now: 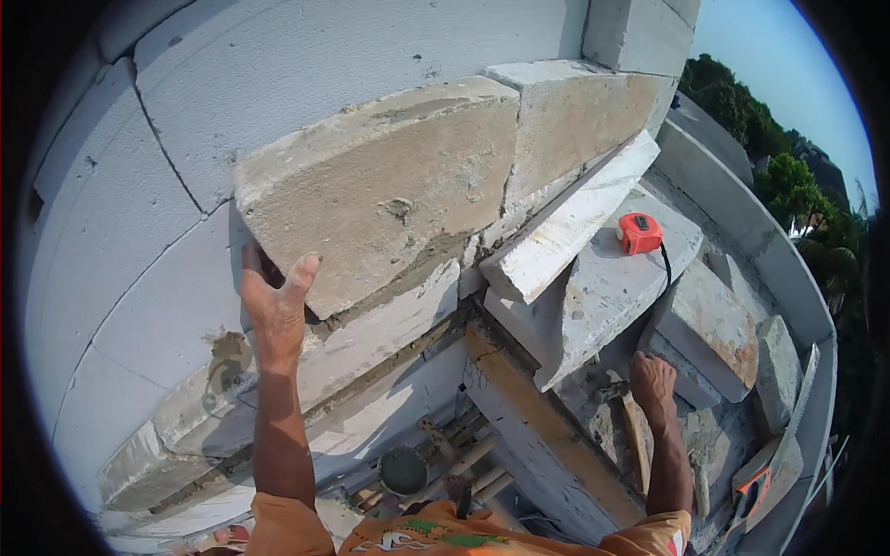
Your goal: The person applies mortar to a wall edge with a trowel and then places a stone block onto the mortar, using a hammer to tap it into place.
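My left hand (278, 301) grips the lower left end of a large tan concrete block (389, 185). Its thumb lies on the block's front face and the fingers reach behind the end. The block stands on edge on a mortar bed, along a lower course of white blocks (380, 320). On the right, my right hand (654, 380) is closed in a fist over a pile of loose blocks; what it holds, if anything, is hidden. Just left of that fist lies a wooden piece (638, 440), perhaps a tool handle, beside something metal.
A red tape measure (640, 233) sits on a grey slab, below a long white block piece (575, 218). A handsaw with an orange handle (751, 491) leans at the lower right. Below hangs a drop with a mortar bucket (402, 471) and poles. A curved parapet (760, 222) borders the right.
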Demonstrator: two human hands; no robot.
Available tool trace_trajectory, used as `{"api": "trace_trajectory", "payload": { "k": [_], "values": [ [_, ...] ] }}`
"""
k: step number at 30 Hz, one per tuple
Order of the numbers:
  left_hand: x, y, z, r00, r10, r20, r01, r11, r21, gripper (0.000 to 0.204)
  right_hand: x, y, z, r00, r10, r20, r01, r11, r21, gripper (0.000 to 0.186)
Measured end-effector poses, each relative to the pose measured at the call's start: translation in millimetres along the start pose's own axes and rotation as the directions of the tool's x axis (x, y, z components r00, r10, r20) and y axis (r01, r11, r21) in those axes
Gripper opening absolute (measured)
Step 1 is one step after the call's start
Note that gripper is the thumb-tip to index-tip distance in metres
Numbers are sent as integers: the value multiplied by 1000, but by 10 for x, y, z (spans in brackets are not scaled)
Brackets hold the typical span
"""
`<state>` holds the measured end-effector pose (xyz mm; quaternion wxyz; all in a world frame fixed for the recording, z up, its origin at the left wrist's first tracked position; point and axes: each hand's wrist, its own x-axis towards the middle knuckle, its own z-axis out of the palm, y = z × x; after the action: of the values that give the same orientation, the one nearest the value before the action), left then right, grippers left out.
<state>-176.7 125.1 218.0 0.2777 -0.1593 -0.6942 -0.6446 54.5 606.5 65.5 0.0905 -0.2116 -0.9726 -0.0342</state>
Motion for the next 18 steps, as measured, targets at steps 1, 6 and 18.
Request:
{"api": "trace_trajectory", "payload": {
  "k": [1, 6, 18],
  "values": [
    [4, 19, 8, 999, -9, 31, 10, 999, -40, 73, -33, -122, -208, 997, 35, -63, -31, 998, 60, 12],
    [25, 65, 76, 999, 33, 38, -31, 999, -33, 73, 163, -476, -1512, 965, 94, -243, 25, 894, 447, 23],
    [26, -23, 63, 998, -30, 54, 33, 997, -69, 83, 2513, -2605, -3039, 661, -577, -480, 693, 715, 94, 22]
  ]
}}
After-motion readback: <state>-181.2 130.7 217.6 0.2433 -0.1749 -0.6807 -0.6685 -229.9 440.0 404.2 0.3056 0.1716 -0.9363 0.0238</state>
